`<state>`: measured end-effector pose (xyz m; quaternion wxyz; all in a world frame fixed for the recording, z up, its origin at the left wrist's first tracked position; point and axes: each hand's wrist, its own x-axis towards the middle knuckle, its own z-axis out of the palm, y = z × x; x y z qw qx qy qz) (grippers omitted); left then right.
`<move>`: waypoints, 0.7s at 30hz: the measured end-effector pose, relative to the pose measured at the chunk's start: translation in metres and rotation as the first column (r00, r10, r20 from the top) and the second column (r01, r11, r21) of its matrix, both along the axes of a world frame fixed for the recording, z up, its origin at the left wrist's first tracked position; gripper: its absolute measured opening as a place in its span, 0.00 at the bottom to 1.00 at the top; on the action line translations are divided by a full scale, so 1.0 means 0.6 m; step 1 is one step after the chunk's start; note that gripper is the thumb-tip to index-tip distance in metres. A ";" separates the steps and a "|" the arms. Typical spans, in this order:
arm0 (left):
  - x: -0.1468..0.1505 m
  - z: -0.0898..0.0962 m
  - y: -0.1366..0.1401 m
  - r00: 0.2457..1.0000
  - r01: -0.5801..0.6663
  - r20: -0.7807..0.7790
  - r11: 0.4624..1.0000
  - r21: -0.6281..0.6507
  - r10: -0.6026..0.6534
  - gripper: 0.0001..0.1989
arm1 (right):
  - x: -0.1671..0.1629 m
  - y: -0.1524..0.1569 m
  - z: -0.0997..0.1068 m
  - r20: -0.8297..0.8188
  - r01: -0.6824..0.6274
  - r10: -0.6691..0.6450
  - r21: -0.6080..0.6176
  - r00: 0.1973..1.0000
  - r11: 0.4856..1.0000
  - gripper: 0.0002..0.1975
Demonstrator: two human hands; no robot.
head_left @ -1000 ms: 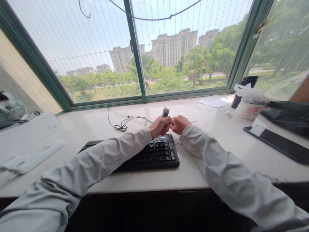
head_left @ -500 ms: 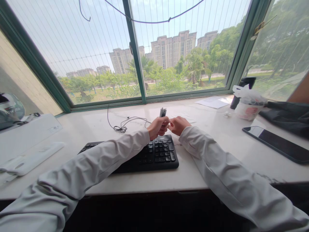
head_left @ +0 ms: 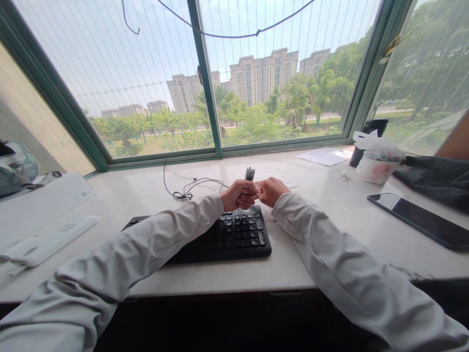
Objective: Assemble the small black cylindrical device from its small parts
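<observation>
- The left hand [head_left: 240, 194] is wrapped round a slim grey tool [head_left: 250, 173]; its end stands up out of the top of the fist, tilted slightly; gripping it lower down probably leaves that end free, and the tool's exact kind is hidden by the fingers.
- The right hand [head_left: 271, 190] is curled, knuckles up, against or just beside the left fingers; whether it pinches anything I cannot tell; being so close, it may be there to steady or work at what the left hand holds.
- Below the left hand lies a black keyboard [head_left: 234, 249], partly covered by the left sleeve [head_left: 172, 234]; it rests flat on the pale surface [head_left: 289, 269], so the hands seem raised above its far edge.
- Left of the left hand, a thin black cable [head_left: 183, 195] sits in a loose bundle, perhaps looped to take up slack; one length runs behind that hand.
- Well to the right of the right hand lies a phone [head_left: 421, 220]; beyond it stands a bagged tub [head_left: 379, 166], both seemingly set aside to leave elbow room.
</observation>
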<state>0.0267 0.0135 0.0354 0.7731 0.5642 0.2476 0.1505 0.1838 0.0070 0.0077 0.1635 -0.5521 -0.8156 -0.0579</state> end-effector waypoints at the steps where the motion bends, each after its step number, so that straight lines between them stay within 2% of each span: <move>1: 0.000 0.000 0.000 1.000 0.010 -0.001 1.000 0.000 -0.010 0.17 | 0.000 0.000 0.000 -0.005 -0.007 0.007 0.002 1.000 1.000 0.13; 7: 0.001 0.001 -0.003 0.997 0.076 -0.018 0.997 0.015 -0.075 0.17 | 0.002 0.001 0.000 -0.005 -0.023 0.023 0.012 1.000 1.000 0.14; 10: 0.004 -0.001 -0.005 0.998 0.062 -0.018 0.997 0.037 -0.061 0.16 | 0.002 0.001 0.000 0.021 -0.016 0.016 0.016 1.000 1.000 0.14; 13: 0.005 -0.005 -0.006 1.000 -0.012 0.005 0.998 0.057 0.012 0.17 | 0.002 0.002 -0.001 0.024 -0.018 0.018 0.025 1.000 1.000 0.13; 18: 0.002 -0.005 -0.005 0.978 -0.201 0.056 0.979 0.045 0.199 0.18 | 0.002 0.005 -0.006 -0.006 -0.006 0.007 0.057 1.000 0.998 0.14; 21: -0.002 -0.003 -0.006 0.967 -0.247 0.076 0.969 0.024 0.245 0.18 | 0.001 0.006 -0.008 -0.021 -0.005 0.006 0.063 1.000 0.998 0.14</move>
